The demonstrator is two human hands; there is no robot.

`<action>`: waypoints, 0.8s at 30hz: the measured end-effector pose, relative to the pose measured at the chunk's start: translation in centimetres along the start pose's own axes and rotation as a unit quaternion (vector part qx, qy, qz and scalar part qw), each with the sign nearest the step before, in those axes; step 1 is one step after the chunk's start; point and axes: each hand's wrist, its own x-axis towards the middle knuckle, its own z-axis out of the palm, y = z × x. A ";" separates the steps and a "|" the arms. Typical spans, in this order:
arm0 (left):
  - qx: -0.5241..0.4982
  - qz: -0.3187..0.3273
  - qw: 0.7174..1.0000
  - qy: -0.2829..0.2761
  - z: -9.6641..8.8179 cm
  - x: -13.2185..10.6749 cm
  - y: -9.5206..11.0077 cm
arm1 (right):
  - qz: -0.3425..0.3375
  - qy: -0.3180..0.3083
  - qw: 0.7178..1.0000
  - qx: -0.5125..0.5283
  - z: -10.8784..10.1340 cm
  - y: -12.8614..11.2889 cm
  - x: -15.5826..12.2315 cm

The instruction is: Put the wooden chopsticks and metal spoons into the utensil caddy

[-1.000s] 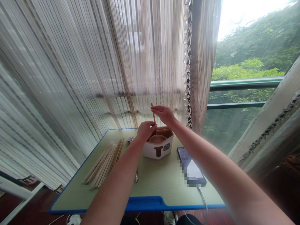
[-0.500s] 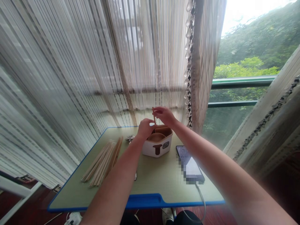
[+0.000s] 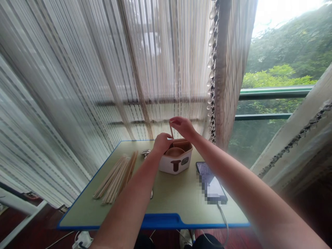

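A white holder with brown compartments stands at the far middle of a small green table. My right hand pinches the top of a wooden chopstick held upright over the holder, its lower end inside. My left hand rests closed on the holder's left rim, beside the chopstick. A bundle of wooden chopsticks lies on the table to the left.
A phone with a cable lies to the right of the holder. A metal utensil lies partly hidden behind my left arm. Striped curtains hang close behind the table; a window with railing is at the right. The table has a blue rim.
The chopstick in my right hand has gone lower into the holder. Both hands stay at the holder; the view shifted slightly.
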 end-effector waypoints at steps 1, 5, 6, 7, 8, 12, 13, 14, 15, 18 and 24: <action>-0.003 -0.003 1.000 0.010 -0.2 -0.1 0.0 | -0.001 -0.001 1.000 -0.008 0.0 -0.1 -0.1; -0.025 -0.037 0.998 0.051 -1.9 -1.1 -0.4 | -0.001 -0.004 0.999 -0.045 0.0 -0.6 -0.5; -0.030 -0.049 0.996 0.071 -2.5 -1.4 -0.6 | -0.007 0.005 0.998 -0.059 0.0 -1.0 -0.6; -0.034 -0.059 0.993 0.098 -3.2 -1.8 -0.9 | -0.019 0.026 0.997 -0.076 0.0 -1.4 -0.9; -0.034 -0.067 0.989 0.129 -3.9 -2.2 -1.3 | -0.036 0.058 0.993 -0.092 0.0 -2.1 -1.1; -0.026 -0.085 0.972 0.218 -6.3 -4.2 -4.4 | -0.131 0.173 0.972 -0.093 1.5 -5.7 -3.1; -0.020 -0.091 0.969 0.228 -6.7 -4.8 -5.4 | -0.148 0.175 0.970 -0.076 2.4 -6.6 -3.8; -0.011 -0.096 0.967 0.236 -7.1 -5.5 -6.5 | -0.158 0.169 0.971 -0.055 3.5 -7.4 -4.6; 0.004 -0.100 0.964 0.246 -7.3 -6.3 -7.6 | -0.159 0.160 0.974 -0.031 4.7 -8.0 -5.4; 0.070 -0.095 0.954 0.277 -7.9 -9.2 -10.5 | -0.113 0.119 0.986 0.038 9.6 -8.6 -8.5; 0.123 -0.116 0.934 0.315 -7.7 -15.9 -14.1 | 0.029 0.034 0.998 0.049 20.0 -5.7 -15.9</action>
